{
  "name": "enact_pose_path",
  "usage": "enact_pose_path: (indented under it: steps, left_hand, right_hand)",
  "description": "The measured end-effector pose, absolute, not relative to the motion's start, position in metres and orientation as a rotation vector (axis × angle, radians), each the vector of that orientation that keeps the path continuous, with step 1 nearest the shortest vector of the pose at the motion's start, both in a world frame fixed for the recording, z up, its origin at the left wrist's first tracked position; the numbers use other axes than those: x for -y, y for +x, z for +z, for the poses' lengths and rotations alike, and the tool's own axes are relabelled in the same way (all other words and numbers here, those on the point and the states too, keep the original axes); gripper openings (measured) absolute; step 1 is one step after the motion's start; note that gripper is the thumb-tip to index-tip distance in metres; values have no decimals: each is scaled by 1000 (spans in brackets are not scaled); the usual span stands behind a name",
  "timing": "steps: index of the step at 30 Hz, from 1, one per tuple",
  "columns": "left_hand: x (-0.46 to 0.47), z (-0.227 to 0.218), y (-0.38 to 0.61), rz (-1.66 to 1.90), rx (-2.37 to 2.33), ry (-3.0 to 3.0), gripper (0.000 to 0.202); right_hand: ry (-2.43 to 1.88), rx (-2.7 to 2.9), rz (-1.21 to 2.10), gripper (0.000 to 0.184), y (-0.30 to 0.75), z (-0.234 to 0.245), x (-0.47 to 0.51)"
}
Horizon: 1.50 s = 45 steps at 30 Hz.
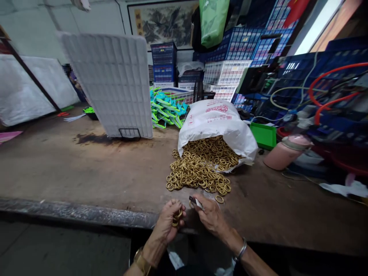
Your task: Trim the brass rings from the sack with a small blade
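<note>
Several gold-coloured rings (176,218) are held in the curled fingers of my left hand (166,220), at the table's front edge. My right hand (212,216) is closed around a small hand tool (197,203) with a dark tip and a pale body; its exact kind does not show. Part of a ring seems to lie by the tool's tip. Just beyond both hands, a heap of gold rings (198,170) spills from the mouth of a white woven sack (211,119) lying on its side. One loose ring (219,199) rests near my right hand.
A brown worktable (129,168) spans the view. On it stand a white padded panel (112,84), a pile of green and turquoise pieces (166,109), a green tray (263,136) and a pink bottle (287,151). Blue crates (163,57) and white crates (221,73) are stacked behind.
</note>
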<state>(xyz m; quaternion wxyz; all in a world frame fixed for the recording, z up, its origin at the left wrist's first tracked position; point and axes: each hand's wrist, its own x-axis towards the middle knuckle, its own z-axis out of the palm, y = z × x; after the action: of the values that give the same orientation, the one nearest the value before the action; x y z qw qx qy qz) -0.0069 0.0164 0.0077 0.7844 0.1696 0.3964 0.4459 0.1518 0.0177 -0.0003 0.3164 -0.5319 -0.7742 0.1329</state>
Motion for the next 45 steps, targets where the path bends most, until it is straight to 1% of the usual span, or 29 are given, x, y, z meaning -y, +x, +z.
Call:
enact_pose_path:
  steps: [6,8,13,18,22,24,27,29,33,35,39,40,42,45]
  left_hand:
    - [-13,6,-7,945,-883,511,26]
    - [-10,5,-6,913,-879,533,28]
    - [-8,2,-5,1005,-955,669,28]
    - [-7,7,-4,1123,-1080,968,21]
    - [-2,10,-4,1077,-1048,1034,21]
    - [0,9,-5,1006,-1031,964,22]
    - [1,7,-7,913,-1014,855,25]
    - [2,5,-8,895,-1000,822,26]
    - [5,5,-7,918,-963,803,27]
    - [6,6,-6,932,-942,795,28]
    - [6,8,-4,943,-934,782,30]
    - [5,8,-3,947,-938,776,31]
    - [5,10,-2,956,-952,766,32]
    - [4,12,-1,957,-981,757,32]
  right_hand:
    - [-1225,2117,451,31,138,16,-16]
    - [-1214,2113,517,28,135,19,-17]
    - [-1405,1831,749,19,128,18,-19]
    - [-1540,1547,1117,35,126,10,-19]
    - [-1567,1523,1199,36,123,8,-16]
    - [-1566,1513,1182,30,122,9,-15]
    - [-1573,1559,1059,23,120,9,-13]
    - [-1576,1614,998,25,119,9,-12]
    - [-1531,1615,1037,28,121,9,-11]
    - [-1549,1599,995,28,124,8,-11]
    - [-1632,1806,772,15,133,0,-5]
    - [-1634,1897,724,14,135,-2,-3]
    - [-1621,2051,649,20,137,-5,2]
    - [-1622,2155,571,24,137,-3,6]
